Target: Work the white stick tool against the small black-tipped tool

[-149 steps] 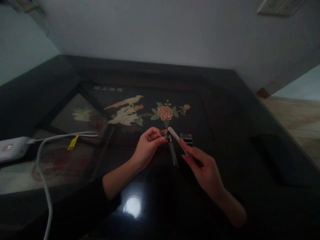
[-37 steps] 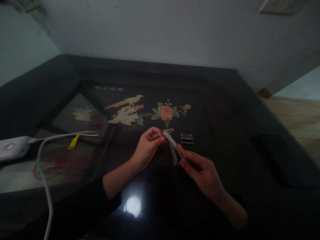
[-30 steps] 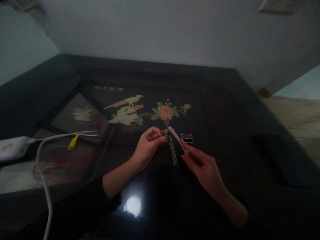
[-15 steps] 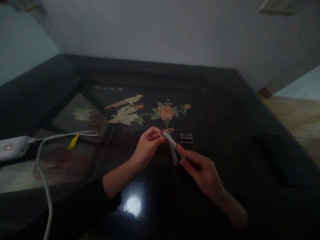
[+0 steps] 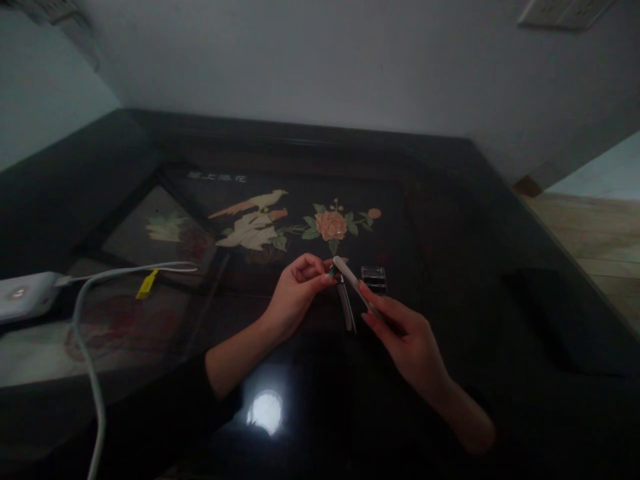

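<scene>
My left hand (image 5: 293,293) is closed in a pinch, thumb against fingers, on a small green piece (image 5: 332,271) whose kind I cannot make out. My right hand (image 5: 407,333) grips a slim, pale, round-ended stick that looks like a nail file (image 5: 350,273). Its far end lies close against the green piece at my left fingertips; whether they touch is unclear. Below the fingertips is a narrow silver-edged object (image 5: 346,310), too dim to name. Just right of the file, a small dark case with shiny edges (image 5: 374,280) sits on the glossy black table (image 5: 430,227).
A white charger-like box (image 5: 27,297) is at the left, with a pale cable (image 5: 83,327) looping toward the front edge. A yellow tag (image 5: 147,285) hangs on the cable. A dark flat object (image 5: 570,320) lies at the right. The wall (image 5: 300,60) bounds the table's back.
The file's far end has shifted slightly right and up over the green piece, and my right fingers moved a little with it. My left hand has stayed nearly still.
</scene>
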Tool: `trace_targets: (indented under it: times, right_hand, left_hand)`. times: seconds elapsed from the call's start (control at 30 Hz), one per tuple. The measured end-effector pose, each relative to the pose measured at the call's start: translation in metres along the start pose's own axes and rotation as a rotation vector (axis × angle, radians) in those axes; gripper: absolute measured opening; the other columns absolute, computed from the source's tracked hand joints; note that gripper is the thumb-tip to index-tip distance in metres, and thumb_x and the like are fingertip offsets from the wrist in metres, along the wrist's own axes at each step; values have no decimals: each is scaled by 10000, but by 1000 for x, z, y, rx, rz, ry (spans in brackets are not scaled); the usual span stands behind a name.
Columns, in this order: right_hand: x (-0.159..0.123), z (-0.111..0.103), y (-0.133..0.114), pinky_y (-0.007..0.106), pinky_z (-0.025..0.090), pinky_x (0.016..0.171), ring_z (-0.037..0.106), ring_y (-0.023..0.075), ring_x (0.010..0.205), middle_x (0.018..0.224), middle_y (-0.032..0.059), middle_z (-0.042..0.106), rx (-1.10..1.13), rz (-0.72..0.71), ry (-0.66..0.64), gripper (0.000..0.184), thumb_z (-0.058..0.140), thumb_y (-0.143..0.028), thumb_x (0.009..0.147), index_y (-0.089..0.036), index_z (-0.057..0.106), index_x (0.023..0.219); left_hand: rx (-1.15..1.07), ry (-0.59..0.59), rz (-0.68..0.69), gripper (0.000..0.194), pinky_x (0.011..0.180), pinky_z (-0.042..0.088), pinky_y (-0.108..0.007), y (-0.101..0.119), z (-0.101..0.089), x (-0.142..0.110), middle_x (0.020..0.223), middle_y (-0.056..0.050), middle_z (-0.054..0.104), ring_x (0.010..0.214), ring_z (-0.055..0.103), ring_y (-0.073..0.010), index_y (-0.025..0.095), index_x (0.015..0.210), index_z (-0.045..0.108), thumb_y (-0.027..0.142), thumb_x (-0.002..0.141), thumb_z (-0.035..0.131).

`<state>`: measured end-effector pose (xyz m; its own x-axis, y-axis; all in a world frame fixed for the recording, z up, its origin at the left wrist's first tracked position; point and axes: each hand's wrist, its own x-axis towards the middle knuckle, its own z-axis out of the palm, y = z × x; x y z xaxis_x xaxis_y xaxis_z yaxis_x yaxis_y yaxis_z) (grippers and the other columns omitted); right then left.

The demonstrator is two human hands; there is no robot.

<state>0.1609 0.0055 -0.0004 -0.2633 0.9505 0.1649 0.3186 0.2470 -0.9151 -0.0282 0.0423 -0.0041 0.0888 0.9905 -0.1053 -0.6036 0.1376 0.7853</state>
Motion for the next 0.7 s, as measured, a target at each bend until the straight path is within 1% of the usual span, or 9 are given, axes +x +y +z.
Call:
trace_targets:
  times: [0.1,0.2,0.27,0.33,0.5,0.6,0.7]
  right_hand:
    - [-2,0,-3,359,578,876,674,206,1063,1232,30,685,35,-13,-44,410,601,-164,871,-317,624,1252]
    - [-2,1,-6,360,568,905,684,194,1046,1212,14,695,102,-3,-73,412,603,-141,861,-324,638,1229]
    - [-1,1,-6,363,556,929,680,194,1061,1220,11,690,116,15,-64,405,606,-146,861,-323,642,1223]
    - [1,0,-6,368,557,928,675,201,1072,1234,17,681,95,30,-30,392,606,-164,865,-315,642,1226]
    - [3,-1,-2,397,528,974,667,206,1082,1249,21,673,17,35,49,391,586,-157,875,-294,639,1237]
    - [3,-1,-1,396,546,944,674,216,1064,1250,31,674,-11,25,42,391,577,-163,883,-287,634,1249]
    - [0,0,-1,383,564,907,669,224,1073,1243,35,679,-23,3,13,392,582,-170,884,-298,631,1251]
  left_hand:
    - [-3,-10,13,297,817,489,-251,0,-1,0,824,-31,748,862,686,-153,168,682,582,234,598,859]
    - [-3,-3,8,300,823,487,-253,0,-2,1,820,-27,748,826,681,-140,168,687,587,241,594,863]
    - [5,-3,6,311,829,487,-258,-1,-2,1,815,-28,746,842,682,-148,167,682,583,251,586,866]
    - [11,1,3,322,816,492,-257,-1,-2,1,816,-30,744,854,685,-156,166,675,575,254,578,869]
    - [0,33,-19,333,745,496,-216,1,0,0,776,-2,732,746,678,-116,159,659,572,236,554,878]
    - [15,41,-12,332,765,498,-232,1,1,0,780,-6,729,760,681,-127,159,662,569,240,560,875]
    - [27,27,-7,339,821,498,-274,2,1,-1,831,-37,739,836,691,-165,162,673,560,259,573,869]
